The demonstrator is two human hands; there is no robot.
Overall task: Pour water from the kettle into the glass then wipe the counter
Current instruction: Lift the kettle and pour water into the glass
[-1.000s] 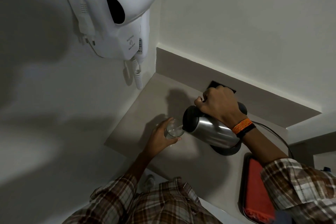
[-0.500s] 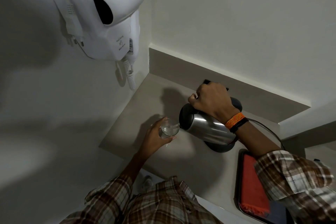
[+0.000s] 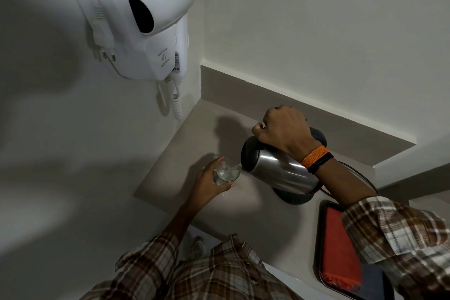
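Steel kettle tilted, spout at clear glass

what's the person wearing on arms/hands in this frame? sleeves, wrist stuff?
Both arms wear a brown, white and grey plaid shirt, sleeves pushed up to mid-forearm. The right hand is bare, with an orange woven band and a thin black band at the wrist. The left hand is bare; no gloves, rings or watch visible.

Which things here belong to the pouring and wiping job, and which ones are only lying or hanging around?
Belong to the job:
- kettle, tilted, gripped by the right hand
- glass, held by the left hand at the spout
- counter
- kettle base

Only there:
- wall hair dryer
- dark tray with an orange cloth; perhaps for wiping, I cannot tell
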